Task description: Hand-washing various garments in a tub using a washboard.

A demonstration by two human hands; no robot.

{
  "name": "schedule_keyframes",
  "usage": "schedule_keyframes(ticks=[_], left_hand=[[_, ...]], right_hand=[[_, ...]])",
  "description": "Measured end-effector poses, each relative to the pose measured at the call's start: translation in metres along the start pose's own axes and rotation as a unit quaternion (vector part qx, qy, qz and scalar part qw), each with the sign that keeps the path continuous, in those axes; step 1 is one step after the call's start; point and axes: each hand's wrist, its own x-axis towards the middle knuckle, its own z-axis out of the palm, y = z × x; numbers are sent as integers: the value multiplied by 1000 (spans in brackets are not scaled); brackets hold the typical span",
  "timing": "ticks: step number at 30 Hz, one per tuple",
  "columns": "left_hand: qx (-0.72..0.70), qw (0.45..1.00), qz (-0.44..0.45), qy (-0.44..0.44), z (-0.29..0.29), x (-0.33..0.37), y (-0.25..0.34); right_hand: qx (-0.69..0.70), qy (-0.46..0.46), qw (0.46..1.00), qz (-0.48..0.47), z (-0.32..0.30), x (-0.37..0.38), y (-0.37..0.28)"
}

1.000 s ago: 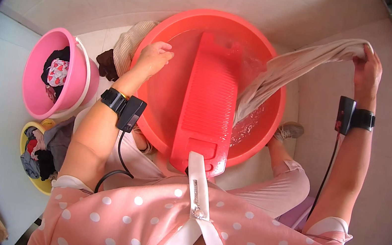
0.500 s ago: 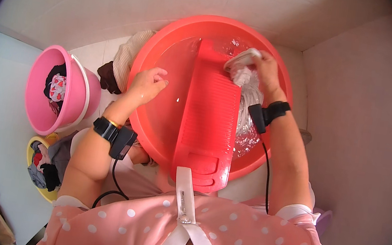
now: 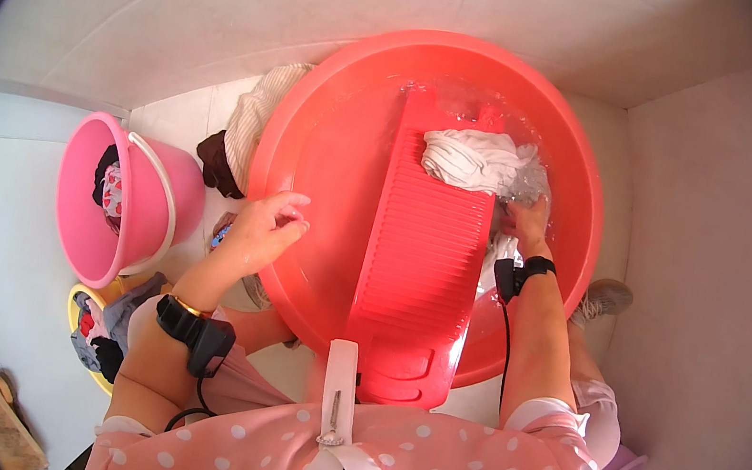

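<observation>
A red washboard [image 3: 424, 271] leans in a big red round basin [image 3: 301, 306] of water, its lower end toward me. Across its upper ridges lies a wet white garment [image 3: 473, 159], bunched, with its right part hanging off into the water. My right hand [image 3: 528, 220] is at the washboard's right edge, closed on a wet fold of that garment; its fingertips are partly hidden. Over the basin's left rim hovers my left hand [image 3: 266, 231], holding nothing, fingers loosely bent and apart.
At left a pink bucket [image 3: 158, 248] with a white handle lies tipped, clothes inside. A yellow basin [image 3: 107, 382] of clothes stands nearer. Striped cloth [image 3: 256, 117] and dark brown cloth [image 3: 215, 164] lie beside the red basin. Walls close in behind and at right.
My right hand has come nearer from the far right of the basin. The white garment now lies spread across the upper washboard. My left hand still hovers at the left rim.
</observation>
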Motion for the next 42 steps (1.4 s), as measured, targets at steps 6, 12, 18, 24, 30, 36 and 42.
schedule_keyframes(ticks=[6,12,18,24,30,36,42], left_hand=[[-14,1000,6,-18,6,11,-5],[12,1000,15,-18,4,8,-5],[31,997,61,-22,6,10,-13],[85,993,72,-27,1,10,-13],[124,990,61,-17,-2,4,-2],[141,987,79,-14,1,15,-19],[149,984,86,-35,6,15,-11]], right_hand=[[-304,12,949,-83,-28,32,70],[-499,-98,860,37,-31,-24,82],[-423,15,906,-13,-63,-53,53],[-187,46,964,-184,-69,-111,-31],[-105,9,957,-271,-61,-189,-83],[26,-46,945,-323,-50,-273,-109],[90,-49,934,-343,-47,-356,-159]])
